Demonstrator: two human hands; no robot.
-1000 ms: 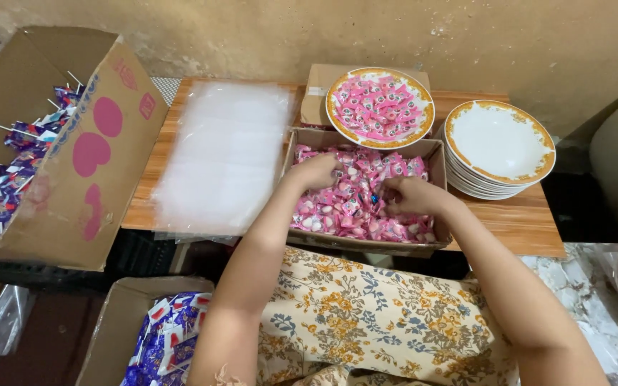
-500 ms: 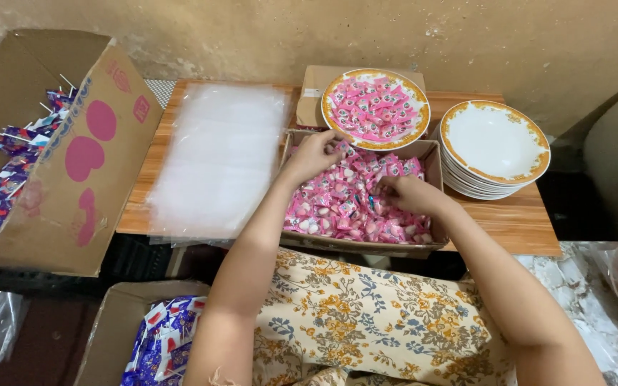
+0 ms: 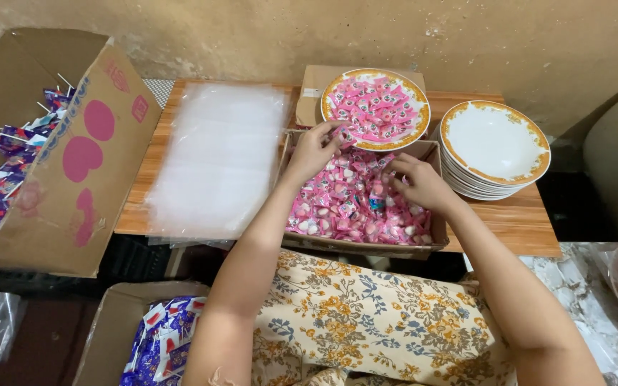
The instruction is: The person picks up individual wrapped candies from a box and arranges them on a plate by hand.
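A brown carton with pink hearts [image 3: 73, 164] stands at left, an open box of pink-wrapped candies [image 3: 355, 204] at centre, clear plastic bags [image 3: 216, 157] between them.

Two hands in view, left hand [image 3: 314, 149] and right hand [image 3: 419, 184]; one filled plate [image 3: 375, 109] heaped with pink wrapped candies, too many to count; one stack of empty plates [image 3: 496, 149], layers too thin to number; one low candy box [image 3: 357, 246] packed with pink sweets, uncountable. One pile of clear plastic bags [image 3: 216, 159], sheet count unreadable; one big tilted carton [image 3: 73, 164] of lollipops; one floor box [image 3: 119, 322] of blue-wrapped packets; one small flat carton [image 3: 311, 93] behind the filled plate
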